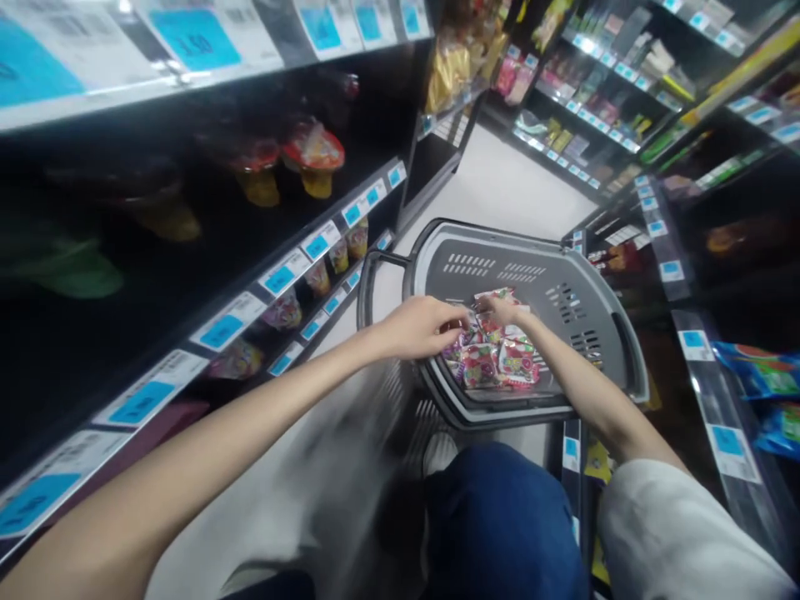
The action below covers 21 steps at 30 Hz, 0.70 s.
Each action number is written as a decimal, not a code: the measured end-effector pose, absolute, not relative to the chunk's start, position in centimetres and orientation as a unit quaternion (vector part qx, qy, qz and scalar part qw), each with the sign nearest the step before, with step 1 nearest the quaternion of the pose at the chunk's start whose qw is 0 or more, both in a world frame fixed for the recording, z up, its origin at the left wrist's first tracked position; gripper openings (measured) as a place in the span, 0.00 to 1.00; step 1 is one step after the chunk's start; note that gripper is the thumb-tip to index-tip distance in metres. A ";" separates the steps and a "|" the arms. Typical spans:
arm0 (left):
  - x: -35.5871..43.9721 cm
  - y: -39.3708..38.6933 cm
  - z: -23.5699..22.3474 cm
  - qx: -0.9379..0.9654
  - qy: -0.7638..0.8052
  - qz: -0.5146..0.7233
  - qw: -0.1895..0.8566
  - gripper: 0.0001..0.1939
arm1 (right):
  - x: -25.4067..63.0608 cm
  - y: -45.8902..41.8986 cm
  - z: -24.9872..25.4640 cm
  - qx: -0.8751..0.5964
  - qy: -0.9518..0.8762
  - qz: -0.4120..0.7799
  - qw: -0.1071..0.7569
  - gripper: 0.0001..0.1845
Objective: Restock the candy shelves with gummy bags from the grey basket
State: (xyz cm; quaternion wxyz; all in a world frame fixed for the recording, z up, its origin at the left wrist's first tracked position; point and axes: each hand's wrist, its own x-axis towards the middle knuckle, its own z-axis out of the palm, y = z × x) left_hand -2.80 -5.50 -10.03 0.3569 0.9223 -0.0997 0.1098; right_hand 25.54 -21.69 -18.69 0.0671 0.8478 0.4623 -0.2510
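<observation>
A grey shopping basket (537, 250) with a light rim stands in front of my knees. Several small, shiny red-and-white snack packets (480, 365) lie in a pile inside it. My left hand (428, 327) reaches over the basket's left rim, fingers bent and thumb apart, beside the packets. From the right, my right hand (501, 310) comes down inside the basket. Its fingers are bent together on a packet at the back of the pile; the fingertips are partly blurred. The print on the packets is too blurred to read.
Dark shelves with blue price tags (281, 279) run along the left, bearing wrapped cups (316, 158). Blue bags (759, 371) stick out from the right-hand shelf. Stocked shelves (600, 108) close the far end of the pale floor (500, 179). My knee (500, 517) is just below the basket.
</observation>
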 end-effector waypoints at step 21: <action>-2.5 -5.7 -10.2 0.897 -0.128 0.139 0.399 0.13 | 25.4 -21.0 -18.5 0.869 0.453 -0.156 0.126 0.08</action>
